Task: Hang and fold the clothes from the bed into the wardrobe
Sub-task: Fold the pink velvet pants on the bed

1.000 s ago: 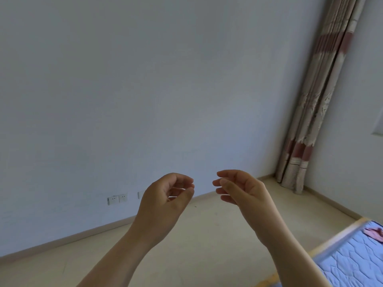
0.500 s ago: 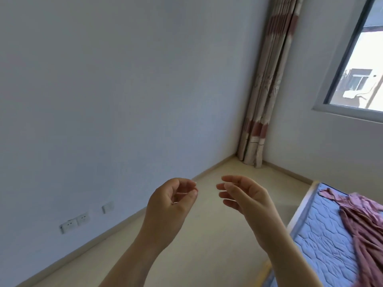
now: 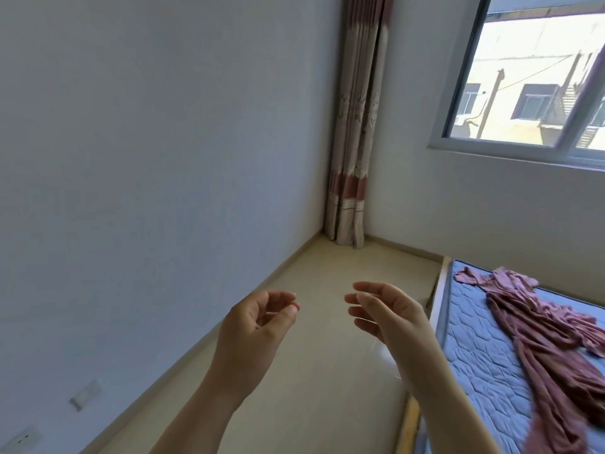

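Note:
A dusty-pink garment (image 3: 540, 335) lies spread and rumpled across the blue quilted mattress of the bed (image 3: 481, 352) at the right. My left hand (image 3: 258, 326) is raised in front of me over the floor, fingers loosely curled, holding nothing. My right hand (image 3: 389, 316) is up beside it, fingers apart and empty, just left of the bed's wooden edge. Both hands are clear of the garment. No wardrobe is in view.
A striped curtain (image 3: 353, 126) hangs in the far corner beside a window (image 3: 530, 77). A white wall with sockets (image 3: 85, 394) runs along the left. Beige floor (image 3: 327, 371) lies between the wall and the bed.
The view has swung to the right, bringing the window, the bed and the pink garment into sight. My hands have kept their raised, empty pose, spreading slightly apart.

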A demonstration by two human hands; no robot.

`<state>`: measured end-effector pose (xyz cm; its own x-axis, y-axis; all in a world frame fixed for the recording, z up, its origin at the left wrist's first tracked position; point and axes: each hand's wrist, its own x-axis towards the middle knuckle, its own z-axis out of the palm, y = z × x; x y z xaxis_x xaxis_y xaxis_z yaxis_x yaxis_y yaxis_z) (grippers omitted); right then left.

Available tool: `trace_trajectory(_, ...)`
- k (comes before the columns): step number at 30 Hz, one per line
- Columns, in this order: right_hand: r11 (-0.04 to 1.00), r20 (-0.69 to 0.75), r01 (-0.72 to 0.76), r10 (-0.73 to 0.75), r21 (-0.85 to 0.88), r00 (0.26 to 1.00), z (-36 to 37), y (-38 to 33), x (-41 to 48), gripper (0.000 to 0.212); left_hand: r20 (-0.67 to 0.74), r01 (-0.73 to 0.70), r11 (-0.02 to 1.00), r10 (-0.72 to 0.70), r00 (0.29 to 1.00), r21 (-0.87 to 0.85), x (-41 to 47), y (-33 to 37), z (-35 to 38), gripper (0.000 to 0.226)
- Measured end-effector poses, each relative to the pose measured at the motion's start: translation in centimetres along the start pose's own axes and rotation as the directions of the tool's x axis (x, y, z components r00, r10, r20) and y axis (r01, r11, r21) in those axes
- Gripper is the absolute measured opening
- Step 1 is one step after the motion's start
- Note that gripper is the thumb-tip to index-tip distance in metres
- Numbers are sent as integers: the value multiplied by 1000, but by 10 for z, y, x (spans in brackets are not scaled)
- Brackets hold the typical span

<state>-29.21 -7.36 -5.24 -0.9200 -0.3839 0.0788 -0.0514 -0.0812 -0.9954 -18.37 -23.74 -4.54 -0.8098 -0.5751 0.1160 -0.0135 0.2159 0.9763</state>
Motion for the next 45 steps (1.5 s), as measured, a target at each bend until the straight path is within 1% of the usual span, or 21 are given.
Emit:
trace_trajectory(3, 999, -64, -35, 34, -15, 997, -4, 13, 29, 16, 54, 11, 999, -10, 999, -32, 41, -14, 10, 10)
trace_trajectory(6, 998, -158, -65, 62, -10, 986, -4, 26, 59, 16, 106, 30, 997, -22, 994, -69, 87, -28, 18, 11)
trace_trajectory(10, 996, -275, -87, 81, -10, 958, 2, 40, 103, 16, 203, 40, 994, -19, 979, -104, 156, -45, 28, 11)
trace_trajectory(13, 995, -373, -102, 95, 2, 923, 7, 44, 138, 15, 297, 42, 992, -6, 955, -115, 211, -51, 39, 11)
trace_trajectory(18, 994, -520, -113, 100, 7, 848, 5, 44, 185, 15, 485, 57, 993, -1, 874, -100, 286, -55, 74, 10)
trace_trajectory(24, 989, -651, -134, 138, 55, 747, -25, 60, 230, 15, 646, 105, 991, -26, 763, -84, 344, -66, 140, 11)
trace_trajectory(26, 989, -687, -128, 141, 70, 713, -45, 67, 248, 15, 674, 87, 993, -14, 739, -74, 366, -67, 168, 11)
trace_trajectory(30, 989, -722, -131, 144, 74, 676, -93, 72, 294, 15, 699, 63, 995, 9, 715, -77, 408, -64, 229, 11)
trace_trajectory(33, 986, -730, -151, 156, 74, 666, -130, 70, 330, 15, 716, 49, 997, 3, 699, -52, 436, -57, 277, 10)
trace_trajectory(36, 985, -733, -157, 154, 65, 662, -169, 67, 365, 15, 727, 34, 997, 23, 686, -64, 462, -50, 323, 9)
trace_trajectory(39, 981, -754, -175, 173, 77, 633, -200, 71, 394, 13, 758, 29, 998, 16, 652, -46, 488, -52, 364, 10)
trace_trajectory(41, 976, -762, -197, 199, 96, 616, -217, 79, 412, 12, 767, 36, 999, 8, 642, -40, 508, -56, 388, 11)
trace_trajectory(43, 969, -778, -221, 222, 109, 588, -234, 88, 432, 11, 775, 42, 998, 2, 632, -37, 531, -60, 416, 12)
trace_trajectory(45, 965, -806, -235, 229, 116, 546, -253, 98, 456, 11, 794, 45, 998, -2, 608, -32, 557, -63, 445, 11)
